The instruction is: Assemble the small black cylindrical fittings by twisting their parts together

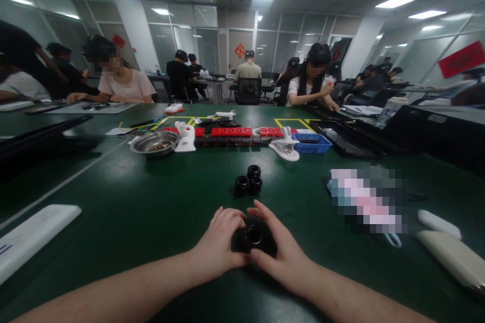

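Note:
Close in front of me, a glossy black round part with a hole in its top (262, 236) stands on the green table between my hands. My left hand (222, 237) curls around its left side, fingertips at the far edge. From the right, my right hand (285, 253) closes around it, with the thumb on the near side. My fingers hide some of its outline, and dark shapes beside it are too dim to tell apart. Just beyond my fingertips, three similar black round parts (253, 171) stand clustered together, touching or nearly so.
Farther off are a metal bowl of small pieces (153, 147), two white clamp-like stands (185, 137), a row of red strips (232, 131) and a blue tray (316, 147). White cases lie left (41, 232) and right (439, 223). Other people sit across the table.

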`<state>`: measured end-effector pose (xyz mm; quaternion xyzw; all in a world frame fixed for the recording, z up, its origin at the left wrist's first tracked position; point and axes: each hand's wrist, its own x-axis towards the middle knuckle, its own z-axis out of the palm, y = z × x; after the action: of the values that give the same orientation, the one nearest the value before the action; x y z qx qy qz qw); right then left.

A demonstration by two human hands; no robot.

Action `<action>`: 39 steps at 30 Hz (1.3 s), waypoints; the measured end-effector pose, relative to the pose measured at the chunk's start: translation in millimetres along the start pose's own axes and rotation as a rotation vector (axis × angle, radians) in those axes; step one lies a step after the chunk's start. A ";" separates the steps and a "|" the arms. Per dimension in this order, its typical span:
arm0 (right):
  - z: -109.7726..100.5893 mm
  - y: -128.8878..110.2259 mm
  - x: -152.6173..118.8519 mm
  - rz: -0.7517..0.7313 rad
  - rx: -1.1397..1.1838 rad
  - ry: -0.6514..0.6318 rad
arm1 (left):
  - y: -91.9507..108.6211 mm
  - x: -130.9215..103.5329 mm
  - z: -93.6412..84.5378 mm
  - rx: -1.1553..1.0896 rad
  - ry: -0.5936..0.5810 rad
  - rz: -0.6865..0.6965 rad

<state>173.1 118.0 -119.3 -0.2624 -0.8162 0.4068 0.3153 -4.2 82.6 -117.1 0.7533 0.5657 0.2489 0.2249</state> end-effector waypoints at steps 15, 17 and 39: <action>2.6 -2.7 1.3 -0.019 -0.033 0.015 | -3.5 -0.7 0.5 -0.007 -0.016 0.002; 4.2 -0.4 1.5 0.026 -0.069 0.093 | -3.9 -0.9 0.8 -0.005 -0.007 0.012; 7.8 -3.3 4.1 0.046 -0.117 0.182 | -4.3 -1.8 1.9 0.013 0.017 0.024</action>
<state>164.1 115.2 -119.0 -0.3348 -0.8003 0.3400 0.3630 -6.6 81.9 -121.5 0.7593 0.5601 0.2541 0.2123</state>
